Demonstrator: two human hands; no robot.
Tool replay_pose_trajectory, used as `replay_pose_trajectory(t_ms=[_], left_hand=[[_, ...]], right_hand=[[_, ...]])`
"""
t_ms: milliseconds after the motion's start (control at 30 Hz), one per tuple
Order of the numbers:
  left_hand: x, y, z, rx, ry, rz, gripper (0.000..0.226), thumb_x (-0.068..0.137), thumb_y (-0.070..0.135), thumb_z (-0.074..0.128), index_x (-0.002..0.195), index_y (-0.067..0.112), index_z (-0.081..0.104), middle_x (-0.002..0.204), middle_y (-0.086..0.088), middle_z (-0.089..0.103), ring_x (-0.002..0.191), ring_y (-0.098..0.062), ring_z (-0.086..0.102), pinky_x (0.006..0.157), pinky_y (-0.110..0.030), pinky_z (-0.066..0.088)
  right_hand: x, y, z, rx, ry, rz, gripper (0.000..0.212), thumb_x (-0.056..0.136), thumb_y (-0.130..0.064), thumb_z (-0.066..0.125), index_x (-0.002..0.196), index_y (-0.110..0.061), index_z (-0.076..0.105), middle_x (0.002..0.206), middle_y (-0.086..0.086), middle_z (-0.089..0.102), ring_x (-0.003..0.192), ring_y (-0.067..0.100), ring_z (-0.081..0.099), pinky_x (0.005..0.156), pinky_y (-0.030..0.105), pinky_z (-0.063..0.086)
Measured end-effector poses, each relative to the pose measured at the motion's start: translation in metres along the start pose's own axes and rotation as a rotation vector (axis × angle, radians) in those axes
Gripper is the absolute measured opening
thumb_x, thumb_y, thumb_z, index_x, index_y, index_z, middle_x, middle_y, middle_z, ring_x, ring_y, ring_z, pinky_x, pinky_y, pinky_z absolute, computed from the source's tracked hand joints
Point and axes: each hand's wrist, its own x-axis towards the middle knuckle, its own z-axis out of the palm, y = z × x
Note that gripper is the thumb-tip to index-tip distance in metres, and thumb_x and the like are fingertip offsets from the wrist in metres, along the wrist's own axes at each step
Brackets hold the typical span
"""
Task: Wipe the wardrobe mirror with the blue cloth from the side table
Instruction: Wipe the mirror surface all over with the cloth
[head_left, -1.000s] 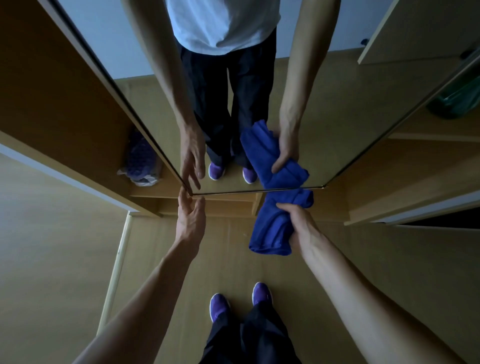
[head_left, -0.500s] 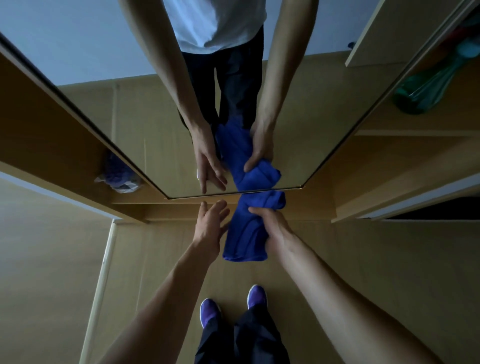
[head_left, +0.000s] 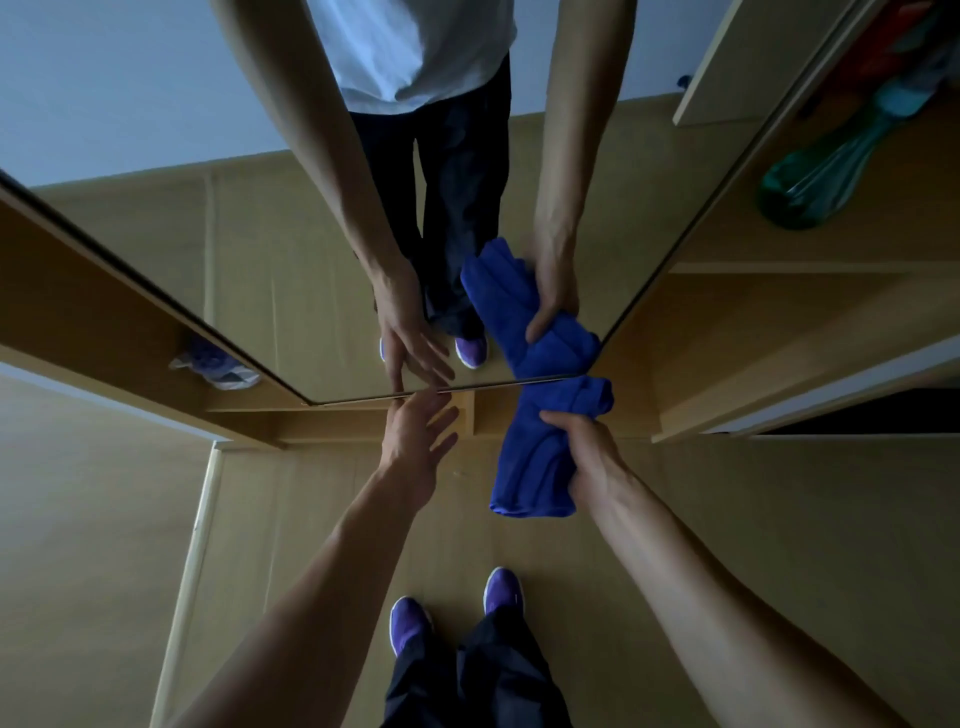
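Observation:
The wardrobe mirror (head_left: 249, 270) fills the upper middle of the head view and reflects my arms, legs and the floor. My right hand (head_left: 589, 457) grips the bunched blue cloth (head_left: 535, 467), whose top end presses against the mirror's bottom right corner. The cloth's lower end hangs loose below my fist. My left hand (head_left: 415, 447) is open with fingers spread, its fingertips at the mirror's bottom edge, left of the cloth.
Wooden wardrobe frame (head_left: 78, 322) flanks the mirror on both sides. A crumpled bag (head_left: 218, 364) lies on the low shelf at the left. A green vase-like object (head_left: 826, 171) sits on the shelf at the right. My purple shoes (head_left: 457, 608) stand on the wooden floor.
My right hand has slid the cloth rightward along the mirror's bottom edge to its right corner. My left hand has stayed near the bottom edge with fingers spread.

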Motion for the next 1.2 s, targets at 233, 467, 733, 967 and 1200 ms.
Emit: replay_pose_trajectory(t_ms=[233,467,733,967,1200], left_hand=[[-0.008,-0.006,0.022,-0.026,-0.024,-0.029,0.043,0.098,0.031,0.059,0.138,0.017,0.053,0.131,-0.004,0.065,0.118,-0.023,0.064,0.092,-0.038,0.053],[-0.008,-0.013,0.025,-0.005,-0.036,-0.015,0.041,0.098,0.026,0.058,0.137,0.016,0.054,0.13,-0.002,0.066,0.117,-0.022,0.064,0.096,-0.041,0.051],[-0.036,-0.03,0.055,0.713,-0.037,0.264,0.066,0.098,0.025,0.057,0.157,0.024,0.026,0.12,0.0,0.066,0.101,-0.022,0.063,0.087,-0.038,0.052],[-0.099,-0.004,0.101,1.332,-0.3,1.124,0.038,0.091,0.002,0.058,0.128,0.004,0.063,0.122,-0.012,0.066,0.109,-0.033,0.061,0.083,-0.038,0.051],[-0.15,0.049,0.146,1.681,-0.368,1.569,0.039,0.083,0.006,0.067,0.122,0.007,0.069,0.133,-0.005,0.064,0.134,-0.023,0.054,0.094,-0.037,0.052]], right_hand=[[-0.001,0.001,-0.005,-0.024,0.019,-0.009,0.031,0.086,-0.016,0.071,0.115,-0.006,0.067,0.106,0.014,0.074,0.087,0.03,0.071,0.069,0.034,0.054],[0.0,0.007,0.007,-0.094,-0.024,0.026,0.029,0.085,-0.017,0.072,0.112,-0.007,0.067,0.104,0.014,0.074,0.095,0.034,0.07,0.081,0.04,0.056],[-0.002,-0.016,-0.042,-0.035,0.175,-0.153,0.01,0.084,-0.012,0.071,0.091,-0.015,0.065,0.086,0.004,0.069,0.076,0.023,0.065,0.058,0.03,0.046],[-0.015,-0.033,-0.056,-0.11,0.153,-0.417,0.019,0.081,-0.009,0.071,0.088,-0.025,0.065,0.079,-0.004,0.071,0.075,0.019,0.068,0.064,0.031,0.051],[-0.027,-0.041,-0.058,-0.061,0.116,-0.333,0.015,0.08,-0.012,0.072,0.091,-0.02,0.065,0.08,-0.002,0.069,0.073,0.02,0.066,0.061,0.03,0.047]])
